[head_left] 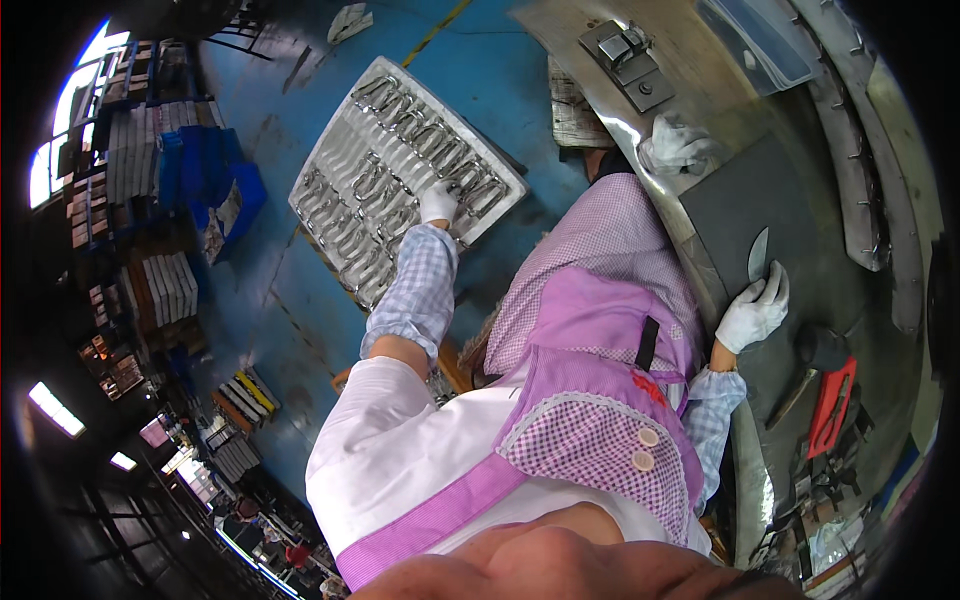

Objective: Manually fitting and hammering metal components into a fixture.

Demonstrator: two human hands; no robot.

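My right hand [755,312], in a white glove, is closed on a small knife; its pointed silver blade [759,254] sticks up past the fingers. The handle is hidden in the glove. Under this hand lies a dark grey mat [735,215] on the workbench. My left hand [438,203], also gloved in white, reaches out to a pale foam tray [345,125]. Its curled fingers are among the shiny metal pieces [375,185] laid there in rows. What those fingers pinch, if anything, is too small to make out.
A crumpled white cloth [677,143] and a metal fixture [632,68] lie farther along the bench. Nearer stand a red-handled tool [832,405] and a dark-headed hammer [822,348]. Blue bins [200,170] and stacked trays line the left side of the blue floor [270,90].
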